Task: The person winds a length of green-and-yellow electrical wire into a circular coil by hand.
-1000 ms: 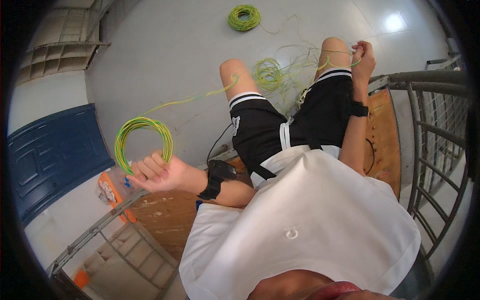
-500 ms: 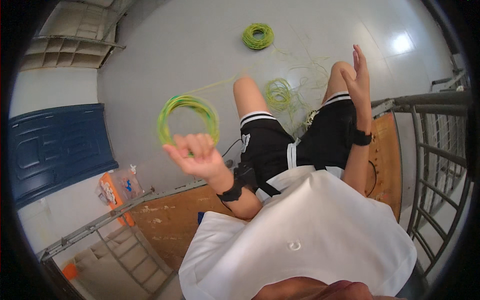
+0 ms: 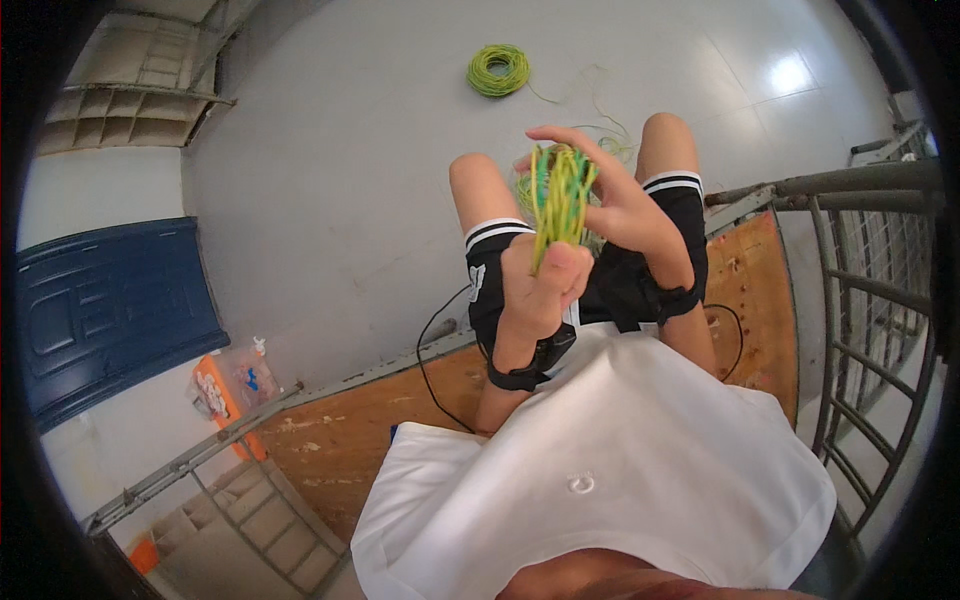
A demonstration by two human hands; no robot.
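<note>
Centre of frame, above the knees: left hand [image 3: 540, 285] closed in a fist around the lower end of a yellow-green wire bundle [image 3: 560, 200], thumb pressed against it. Bundle stands roughly upright, seen edge-on. Right hand [image 3: 610, 195] cups its upper part from the right, fingers [image 3: 560, 135] curled over the top, touching the strands. Black wrist straps on both forearms. More loose wire on the floor behind the bundle, between the legs. Second green coil [image 3: 498, 70] lies on the grey floor, top centre, well apart. Orange-topped clear box [image 3: 225, 385] at lower left. Metal railing [image 3: 860, 290] along right edge.
</note>
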